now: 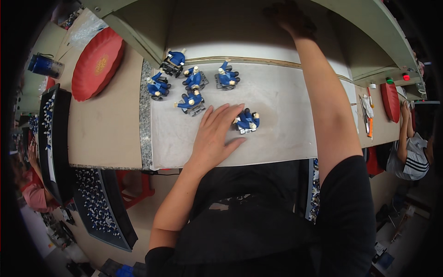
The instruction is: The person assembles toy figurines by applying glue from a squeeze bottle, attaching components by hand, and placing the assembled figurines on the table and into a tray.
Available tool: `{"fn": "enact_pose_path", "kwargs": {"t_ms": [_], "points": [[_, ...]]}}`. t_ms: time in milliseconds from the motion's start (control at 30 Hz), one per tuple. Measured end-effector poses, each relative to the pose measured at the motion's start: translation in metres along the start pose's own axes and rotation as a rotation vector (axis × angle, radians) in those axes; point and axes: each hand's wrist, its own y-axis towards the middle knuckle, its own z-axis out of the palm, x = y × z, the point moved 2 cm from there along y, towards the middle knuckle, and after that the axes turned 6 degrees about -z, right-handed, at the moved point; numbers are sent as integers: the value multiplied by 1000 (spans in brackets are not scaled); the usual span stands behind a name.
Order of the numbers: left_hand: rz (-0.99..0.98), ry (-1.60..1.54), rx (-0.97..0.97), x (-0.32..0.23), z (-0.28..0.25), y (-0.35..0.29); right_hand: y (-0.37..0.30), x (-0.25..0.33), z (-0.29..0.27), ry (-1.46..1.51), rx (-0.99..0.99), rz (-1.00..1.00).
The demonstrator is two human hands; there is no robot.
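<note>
On the pale work surface, my left hand lies with fingers spread and thumb apart. Just right of its fingertips sits a toy figure in blue with pale head and hands, on a small grey wheeled base; the hand is not closed round it. Several like figures stand in a loose group beyond the hand, among them one nearest the fingers and another with an arm raised. My right arm stretches far forward into the shaded booth, where my right hand is dark; its fingers and anything in them cannot be made out.
A red scalloped tray lies on the left table, beside a dark cup. Black bins of small blue and white parts stand left. Booth walls frame the work surface. Tools and a seated person are at right.
</note>
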Motion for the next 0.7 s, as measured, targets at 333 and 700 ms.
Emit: {"fn": "enact_pose_path", "kwargs": {"t_ms": [333, 700], "points": [[66, -3, -55, 6, 7, 3, -78, -11, -27, 728, -99, -238], [109, -23, -131, 13, 11, 0, -282, 7, -32, 783, -252, -545]]}}
